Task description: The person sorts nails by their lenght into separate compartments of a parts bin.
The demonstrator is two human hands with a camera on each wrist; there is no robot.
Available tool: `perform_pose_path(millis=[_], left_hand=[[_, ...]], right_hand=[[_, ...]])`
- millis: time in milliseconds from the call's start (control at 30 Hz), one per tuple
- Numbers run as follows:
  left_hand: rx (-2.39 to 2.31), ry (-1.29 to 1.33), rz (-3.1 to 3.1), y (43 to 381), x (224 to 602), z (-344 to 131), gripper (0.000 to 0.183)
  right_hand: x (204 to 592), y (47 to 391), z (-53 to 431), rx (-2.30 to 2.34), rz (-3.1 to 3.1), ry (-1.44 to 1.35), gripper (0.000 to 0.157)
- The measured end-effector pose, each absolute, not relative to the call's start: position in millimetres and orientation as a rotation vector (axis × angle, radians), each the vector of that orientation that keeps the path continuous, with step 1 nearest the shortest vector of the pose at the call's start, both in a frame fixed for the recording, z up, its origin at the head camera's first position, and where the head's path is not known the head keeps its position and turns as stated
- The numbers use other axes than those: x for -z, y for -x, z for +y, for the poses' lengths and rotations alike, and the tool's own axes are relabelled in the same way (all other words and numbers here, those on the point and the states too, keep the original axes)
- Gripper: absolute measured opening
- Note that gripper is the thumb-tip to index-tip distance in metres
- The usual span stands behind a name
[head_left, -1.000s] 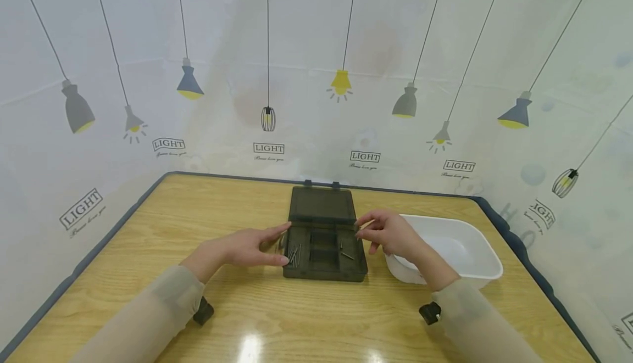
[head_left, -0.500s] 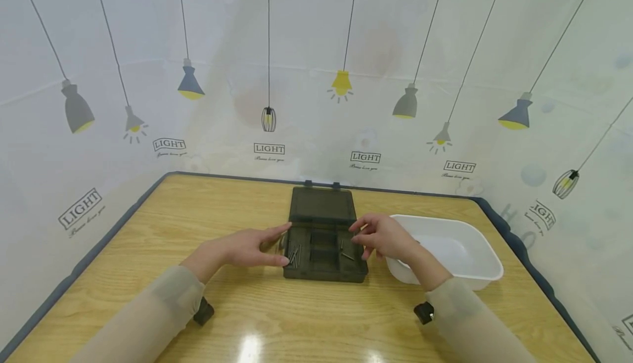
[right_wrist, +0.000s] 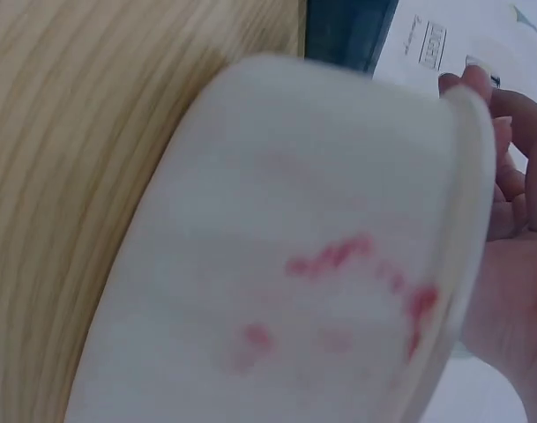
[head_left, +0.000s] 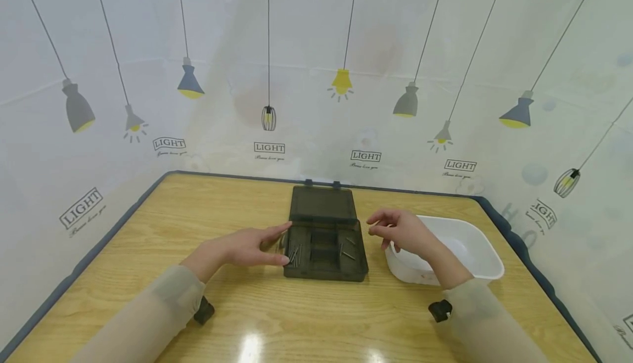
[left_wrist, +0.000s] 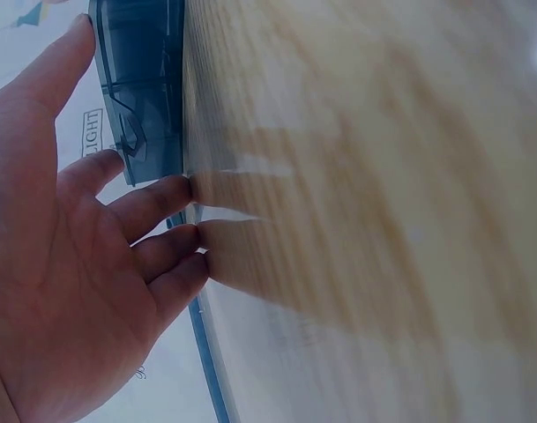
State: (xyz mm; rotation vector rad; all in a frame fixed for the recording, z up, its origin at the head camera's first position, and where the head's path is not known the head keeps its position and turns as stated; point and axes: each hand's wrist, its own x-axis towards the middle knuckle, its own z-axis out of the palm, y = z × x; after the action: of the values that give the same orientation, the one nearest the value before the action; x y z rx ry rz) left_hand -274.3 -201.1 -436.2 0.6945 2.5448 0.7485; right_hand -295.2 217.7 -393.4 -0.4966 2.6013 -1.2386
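Observation:
A dark see-through compartment box [head_left: 326, 275] lies on the table with its lid [head_left: 321, 202] folded back. Thin metal nail-like pins [head_left: 295, 256] lie in its left compartment, and a few shorter pins [head_left: 348, 255] in the right one. My left hand [head_left: 244, 246] rests at the box's left side, thumb and forefinger touching its edge; in the left wrist view its other fingertips meet the tabletop. My right hand [head_left: 403, 234], fingers loosely bent, hovers between the box and a white plastic basin [head_left: 445, 223], above the basin's left rim. Nothing shows between its fingers.
Red smears mark the outer wall of the basin [right_wrist: 250, 176] in the right wrist view. The wooden table [head_left: 237, 297] ends at a dark edge before a white curtain [head_left: 316, 33] printed with lamps.
My right hand moved left over the box's right compartment, then back right towards the basin. One more short pin now shows in that compartment. My left hand stayed still.

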Motion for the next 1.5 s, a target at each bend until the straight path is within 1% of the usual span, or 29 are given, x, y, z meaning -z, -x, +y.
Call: perform_pose_path(millis=[67,200,333,633,833,1067,1167,1400,1500], left_hand=[[-0.749,-0.692,2.543,274.7,436.3,-201.1,0.102],[-0.748,-0.689,2.546,275.2,437.0,-201.6,0.102],[-0.750,-0.698,2.547,275.1,437.9,-201.7,0.103],[-0.747,-0.708,2.551,273.6,438.8,-200.3,0.102],[-0.746,-0.713,2.555,274.1,440.3,-199.4,0.102],[-0.750,-0.711,2.548,274.0,438.5,-199.5,0.101],[-0.752,-0.707,2.544,273.7,437.0,-200.0,0.101],[-0.739,-0.705,2.553,274.0,434.9,-200.5,0.102],[-0.740,-0.706,2.548,274.6,435.3,-200.3,0.103]], right_hand=[[392.9,297.6,228.6,1.235,2.611,0.485,0.027],[392.6,303.3,251.2,1.242,2.611,0.454,0.032],[396.2,310.2,274.5,1.248,2.589,0.430,0.034],[419.5,322.6,323.4,1.101,2.483,0.297,0.035],[431.3,324.7,337.4,1.054,2.425,0.282,0.044],[431.1,322.8,336.9,1.013,2.443,0.279,0.051],[430.2,322.9,335.4,0.997,2.456,0.281,0.047],[432.5,324.3,333.2,0.995,2.487,0.332,0.026],[434.9,324.7,333.5,1.009,2.487,0.337,0.021]])
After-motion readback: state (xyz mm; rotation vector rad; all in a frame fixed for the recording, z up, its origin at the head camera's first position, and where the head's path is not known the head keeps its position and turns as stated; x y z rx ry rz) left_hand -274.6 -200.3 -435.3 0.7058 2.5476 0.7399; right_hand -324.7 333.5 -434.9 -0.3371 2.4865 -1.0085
